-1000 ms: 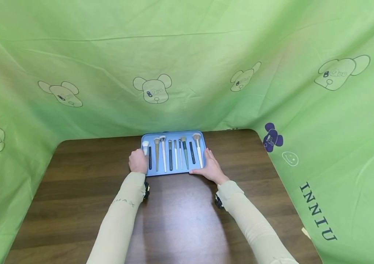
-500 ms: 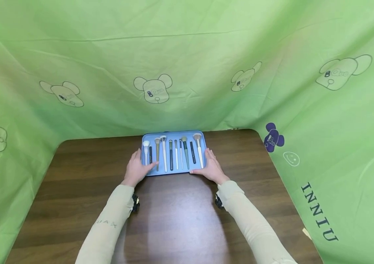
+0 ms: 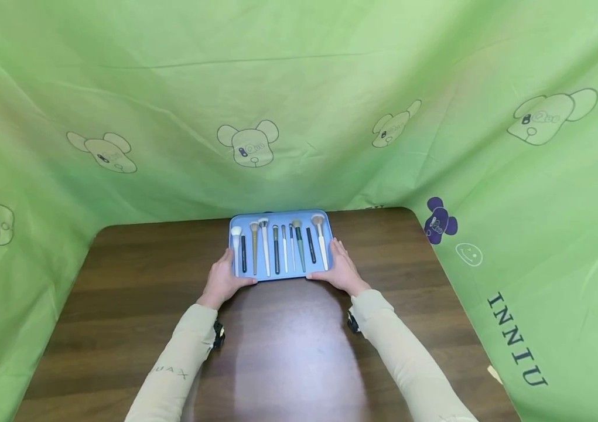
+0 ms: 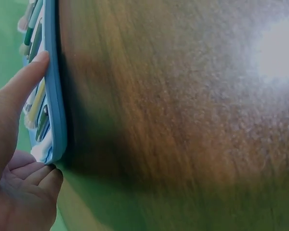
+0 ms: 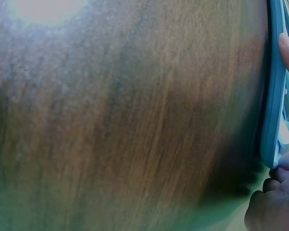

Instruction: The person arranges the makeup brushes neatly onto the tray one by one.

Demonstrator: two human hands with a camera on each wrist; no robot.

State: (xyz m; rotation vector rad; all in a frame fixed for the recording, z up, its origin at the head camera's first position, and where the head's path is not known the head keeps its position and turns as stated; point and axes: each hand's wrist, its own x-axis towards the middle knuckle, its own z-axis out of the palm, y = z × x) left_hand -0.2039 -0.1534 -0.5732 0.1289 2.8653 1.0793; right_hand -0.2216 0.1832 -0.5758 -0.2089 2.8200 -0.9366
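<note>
A shallow light blue tray lies at the far side of the table in the head view. Across it lie several makeup brushes side by side, bristles pointing away from me, with white, black, green and tan handles. My left hand holds the near left corner, thumb along the front rim and fingers at the side. At the near right corner, my right hand holds the tray the same way. The left wrist view shows the left thumb on the rim and the other fingers bent against the corner.
The table is dark brown wood with rounded far corners. A green cloth printed with bear heads hangs behind it and on both sides. Bright light reflects off the table's middle.
My left hand was bunched over the white brush at the tray's left, then opened out and now holds the left corner, its thumb drawn down to the front rim. My right hand stays in place.
</note>
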